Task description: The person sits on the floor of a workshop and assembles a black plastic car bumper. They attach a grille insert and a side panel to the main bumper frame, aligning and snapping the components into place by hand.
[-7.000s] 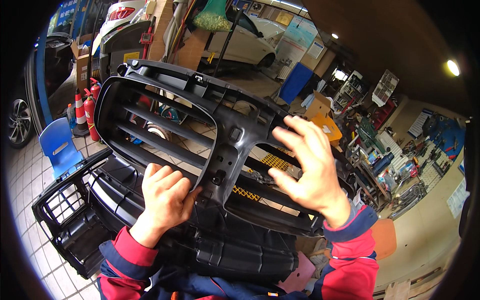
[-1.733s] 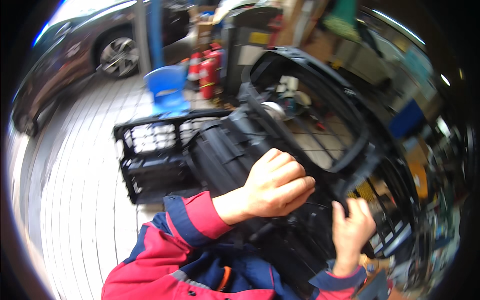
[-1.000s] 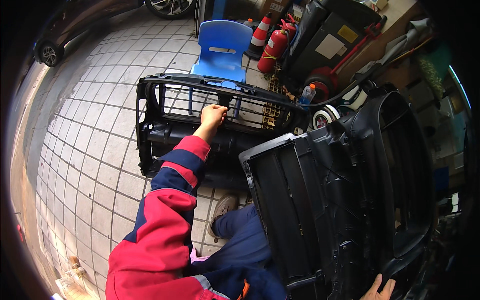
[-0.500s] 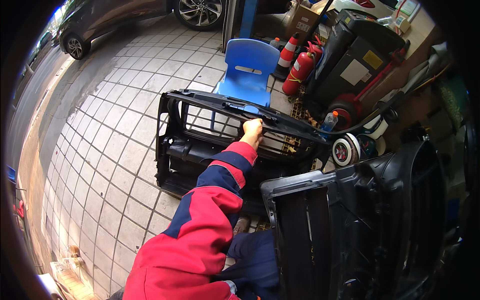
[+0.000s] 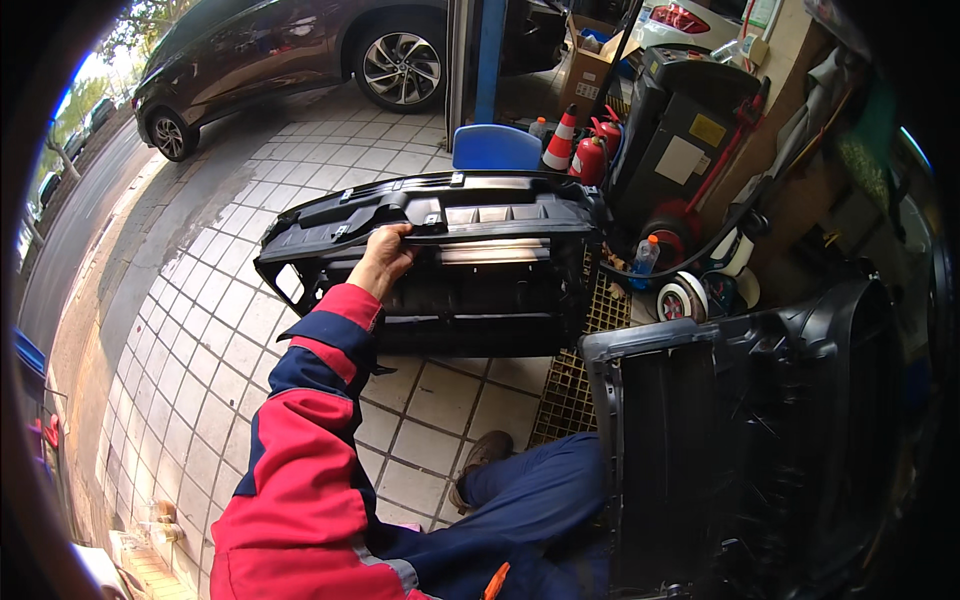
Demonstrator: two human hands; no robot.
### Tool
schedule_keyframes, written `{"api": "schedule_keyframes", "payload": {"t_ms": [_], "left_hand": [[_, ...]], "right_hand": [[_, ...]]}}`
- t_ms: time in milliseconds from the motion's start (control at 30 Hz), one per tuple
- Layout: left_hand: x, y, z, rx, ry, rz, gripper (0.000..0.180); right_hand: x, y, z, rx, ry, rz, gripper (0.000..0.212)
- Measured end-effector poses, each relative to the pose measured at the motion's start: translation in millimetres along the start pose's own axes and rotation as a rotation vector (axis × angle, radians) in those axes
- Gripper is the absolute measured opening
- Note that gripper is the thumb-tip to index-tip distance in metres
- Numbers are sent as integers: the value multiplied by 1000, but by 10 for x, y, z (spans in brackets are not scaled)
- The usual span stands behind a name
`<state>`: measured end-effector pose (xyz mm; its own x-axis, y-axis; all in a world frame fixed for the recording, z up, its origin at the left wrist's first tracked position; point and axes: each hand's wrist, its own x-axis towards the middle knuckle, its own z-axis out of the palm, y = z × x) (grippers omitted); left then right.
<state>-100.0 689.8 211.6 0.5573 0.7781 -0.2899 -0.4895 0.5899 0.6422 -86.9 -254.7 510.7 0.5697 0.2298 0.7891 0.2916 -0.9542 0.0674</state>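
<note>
My left hand [image 5: 388,258] is closed around the upper rail of a large black plastic car-part frame [image 5: 500,222], which looks like a radiator support. The frame hangs tilted over the tiled floor in front of me, its ribbed top side turned up and long openings below. At my right side, close to me, stands a second big black plastic car part [image 5: 750,430] with a scuffed surface. My right hand does not show; whether it lies behind that part I cannot tell.
Beyond the frame stands a blue chair [image 5: 495,148], partly covered. Right of it are a traffic cone [image 5: 562,138], red fire extinguishers [image 5: 590,160], a dark wheeled machine [image 5: 665,135] and a bottle [image 5: 646,255]. A yellow floor grating [image 5: 565,400] lies below; a brown car [image 5: 270,60] is parked behind.
My left hand has moved left and lifted the black frame, which has turned so its ribbed top shows. The frame now covers the chair's seat. My view has tilted up slightly.
</note>
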Motion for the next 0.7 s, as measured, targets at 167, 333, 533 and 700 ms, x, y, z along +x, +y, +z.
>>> {"api": "schedule_keyframes", "payload": {"t_ms": [167, 333, 533, 700], "left_hand": [[-548, 922, -585, 145, -72, -31, 14], [-1054, 1852, -1163, 391, -68, -134, 23], [-1560, 1964, -1214, 846, 30, -51, 9], [-2038, 2036, -1136, 1182, -156, -232, 18]], "right_hand": [[-21, 88, 29, 19, 11, -36, 55], [-5, 55, 124, 115, 45, -47, 48], [-91, 226, 262, 50, 18, 30, 46], [-47, 247, 369, 69, 10, -41, 47]]}}
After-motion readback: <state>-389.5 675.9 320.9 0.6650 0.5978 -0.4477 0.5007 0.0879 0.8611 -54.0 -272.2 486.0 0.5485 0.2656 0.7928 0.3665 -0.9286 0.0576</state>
